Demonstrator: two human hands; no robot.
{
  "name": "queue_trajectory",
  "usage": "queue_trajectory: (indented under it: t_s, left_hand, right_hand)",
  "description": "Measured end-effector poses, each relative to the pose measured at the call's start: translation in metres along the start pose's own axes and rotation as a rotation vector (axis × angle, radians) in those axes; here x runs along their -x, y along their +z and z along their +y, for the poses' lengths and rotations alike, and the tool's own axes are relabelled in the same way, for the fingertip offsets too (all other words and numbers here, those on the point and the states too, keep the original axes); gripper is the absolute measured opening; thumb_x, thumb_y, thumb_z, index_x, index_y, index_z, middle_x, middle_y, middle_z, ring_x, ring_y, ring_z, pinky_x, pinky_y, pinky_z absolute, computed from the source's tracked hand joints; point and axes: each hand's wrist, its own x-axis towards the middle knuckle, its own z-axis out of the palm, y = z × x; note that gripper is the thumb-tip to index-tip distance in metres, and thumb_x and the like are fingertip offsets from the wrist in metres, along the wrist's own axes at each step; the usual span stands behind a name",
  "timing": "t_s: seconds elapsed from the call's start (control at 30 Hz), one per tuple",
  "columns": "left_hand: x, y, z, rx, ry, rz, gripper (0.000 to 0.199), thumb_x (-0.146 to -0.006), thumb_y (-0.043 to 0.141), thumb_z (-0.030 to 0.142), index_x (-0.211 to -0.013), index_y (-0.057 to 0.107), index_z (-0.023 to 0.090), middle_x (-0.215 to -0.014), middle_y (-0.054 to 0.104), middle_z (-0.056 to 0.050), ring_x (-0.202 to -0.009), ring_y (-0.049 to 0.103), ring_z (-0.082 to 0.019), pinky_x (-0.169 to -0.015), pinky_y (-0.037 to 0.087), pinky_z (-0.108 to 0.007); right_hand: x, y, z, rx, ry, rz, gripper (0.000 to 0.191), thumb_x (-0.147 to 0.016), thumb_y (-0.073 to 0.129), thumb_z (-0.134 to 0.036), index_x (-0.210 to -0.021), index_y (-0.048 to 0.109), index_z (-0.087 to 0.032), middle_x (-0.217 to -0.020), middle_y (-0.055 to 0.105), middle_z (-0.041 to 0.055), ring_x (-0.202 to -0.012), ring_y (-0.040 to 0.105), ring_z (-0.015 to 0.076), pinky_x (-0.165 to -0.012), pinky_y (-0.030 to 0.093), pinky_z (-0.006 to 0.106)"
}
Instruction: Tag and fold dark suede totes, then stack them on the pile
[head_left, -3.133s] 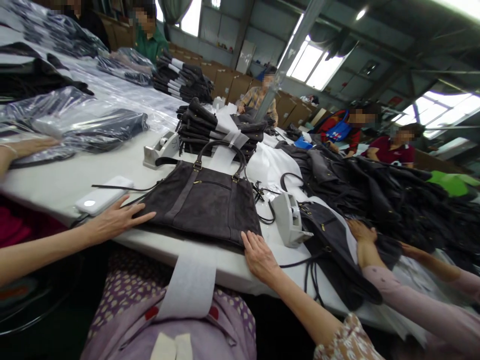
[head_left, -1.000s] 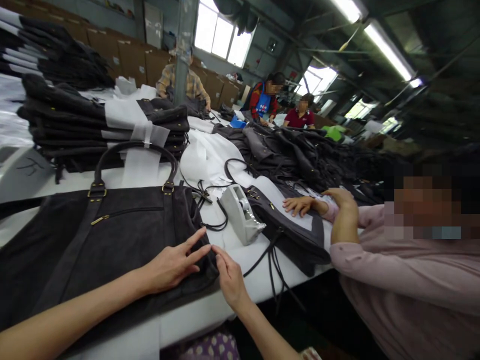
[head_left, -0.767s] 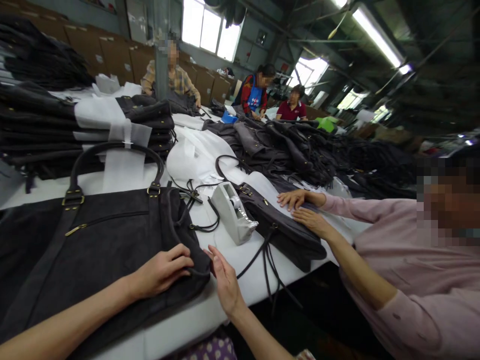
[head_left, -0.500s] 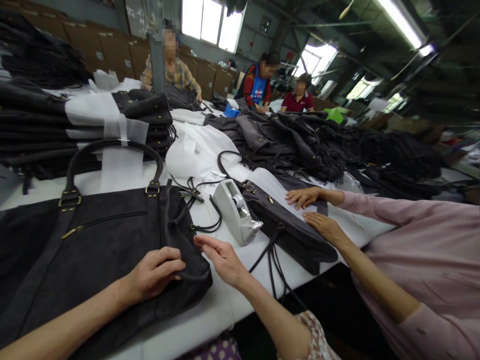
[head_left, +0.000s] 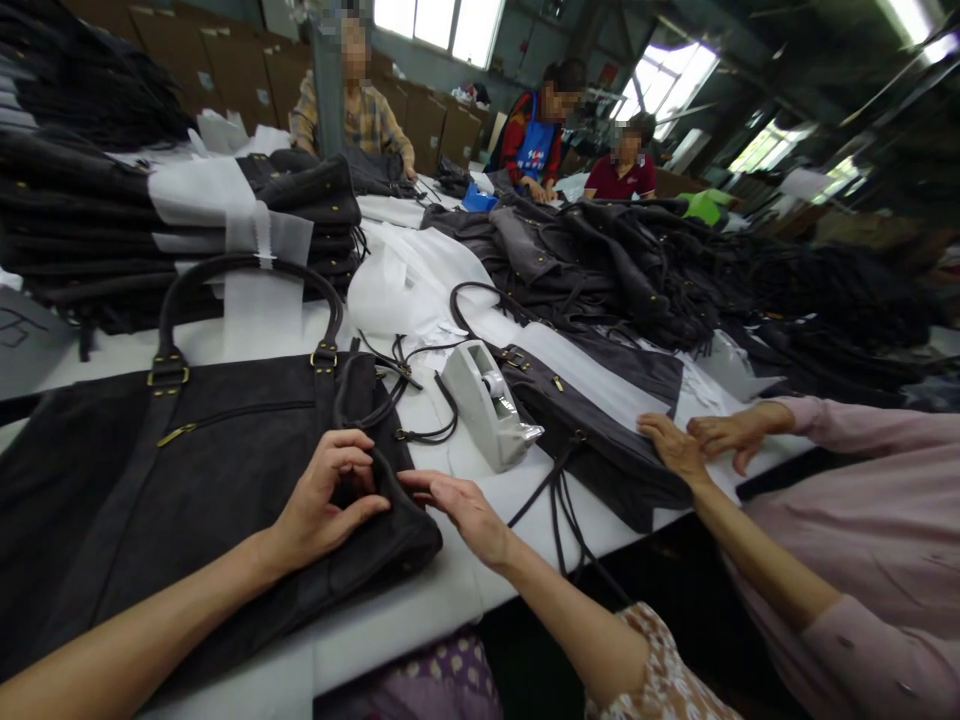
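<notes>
A large black bag (head_left: 225, 460) with looped handles and a brass zip pull lies flat on the white table (head_left: 390, 610). My left hand (head_left: 326, 500) rests at the bag's right side, its thumb and fingers curved apart around a fold, with nothing gripped between them. Against the outer edge of that side, my right hand (head_left: 461, 510) touches the bag with its fingers stretched out. Just beyond my right hand stands a grey tape dispenser (head_left: 484, 410). Black cords (head_left: 442, 410) trail between the bag and the dispenser.
At the right, a co-worker's hands (head_left: 675, 450) touch a second black bag (head_left: 600, 440) with a white sheet on it. Stacked black bags (head_left: 75, 240) stand back left, and a heap of dark bags (head_left: 585, 260) lies behind. Three people work across the table.
My left hand has lifted slightly, and its thumb and fingers have spread apart. My right hand has stayed by the bag's edge. The co-worker's hands have moved right along the second bag.
</notes>
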Motion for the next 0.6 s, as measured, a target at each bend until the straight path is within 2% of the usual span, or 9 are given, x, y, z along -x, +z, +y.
queue_trajectory:
  t_s: [0.07,0.13,0.23,0.27,0.33,0.43,0.53,0.6]
  left_hand:
    - [0.0,-0.002,0.001,0.006,-0.008,0.023,0.035,-0.078,0.069,0.017,-0.105,0.048,0.021,-0.113,0.042,-0.006,-0.076,0.055,-0.009,-0.066,0.053,-0.025]
    - [-0.001,-0.005,0.005,-0.056,-0.016,0.023,0.026,-0.078,0.069,0.018,-0.097,0.051,0.02,-0.1,0.047,-0.003,-0.08,0.055,-0.012,-0.068,0.052,-0.025]
    - [-0.002,-0.008,0.011,-0.181,-0.056,-0.037,0.01,-0.084,0.062,0.021,-0.09,0.054,0.019,-0.087,0.051,-0.002,-0.082,0.054,-0.014,-0.073,0.049,-0.026]
    - [-0.002,-0.007,0.013,-0.207,-0.067,-0.073,0.009,-0.086,0.059,0.022,-0.093,0.055,0.019,-0.09,0.053,-0.003,-0.085,0.055,-0.015,-0.076,0.049,-0.027]
    - [0.003,-0.004,0.015,-0.235,-0.072,-0.172,0.018,-0.089,0.054,0.025,-0.106,0.056,0.019,-0.105,0.055,-0.007,-0.099,0.055,-0.017,-0.086,0.049,-0.031]
    - [0.013,0.003,0.015,-0.265,-0.066,-0.331,0.038,-0.092,0.048,0.028,-0.128,0.048,0.02,-0.132,0.046,-0.012,-0.122,0.046,-0.023,-0.102,0.043,-0.038]
    - [0.022,0.008,0.014,-0.306,-0.06,-0.481,0.048,-0.094,0.044,0.029,-0.14,0.038,0.022,-0.145,0.036,-0.012,-0.133,0.036,-0.024,-0.11,0.036,-0.043]
    - [0.025,0.008,0.012,-0.313,-0.052,-0.529,0.052,-0.093,0.045,0.03,-0.143,0.033,0.022,-0.148,0.034,-0.012,-0.135,0.034,-0.025,-0.111,0.035,-0.045]
  right_hand:
    - [0.014,-0.006,-0.019,0.17,-0.072,-0.043,0.037,-0.086,0.057,-0.037,-0.117,0.061,-0.018,-0.123,0.058,0.009,-0.114,0.053,0.0201,-0.099,0.039,0.034]
    - [0.022,-0.007,-0.031,0.365,-0.103,-0.035,0.036,-0.075,0.07,-0.027,-0.109,0.063,-0.018,-0.109,0.063,0.0071,-0.1,0.058,0.0179,-0.087,0.045,0.029]
    - [0.022,0.002,-0.029,0.598,-0.108,0.006,0.016,-0.073,0.068,-0.017,-0.089,0.063,-0.019,-0.083,0.061,0.0007,-0.075,0.057,0.0132,-0.066,0.044,0.023]
    - [0.02,0.007,-0.023,0.68,-0.127,0.017,0.011,-0.074,0.065,-0.015,-0.083,0.06,-0.018,-0.078,0.059,-0.0002,-0.071,0.055,0.0127,-0.062,0.042,0.022]
    - [0.017,0.017,-0.004,0.863,-0.205,0.082,0.009,-0.074,0.057,-0.009,-0.075,0.055,-0.018,-0.071,0.055,0.0,-0.066,0.052,0.0134,-0.057,0.039,0.023]
    - [0.017,0.032,0.031,1.106,-0.378,0.282,0.015,-0.074,0.047,-0.005,-0.068,0.05,-0.018,-0.064,0.051,0.0017,-0.061,0.049,0.0157,-0.054,0.037,0.026]
    - [0.024,0.039,0.052,1.154,-0.451,0.45,0.021,-0.082,0.041,-0.007,-0.067,0.051,-0.019,-0.06,0.052,0.0024,-0.058,0.05,0.0163,-0.054,0.039,0.028]
    - [0.029,0.035,0.046,1.095,-0.409,0.441,0.014,-0.088,0.044,-0.013,-0.083,0.057,-0.016,-0.066,0.059,0.0038,-0.062,0.055,0.0161,-0.058,0.044,0.027]
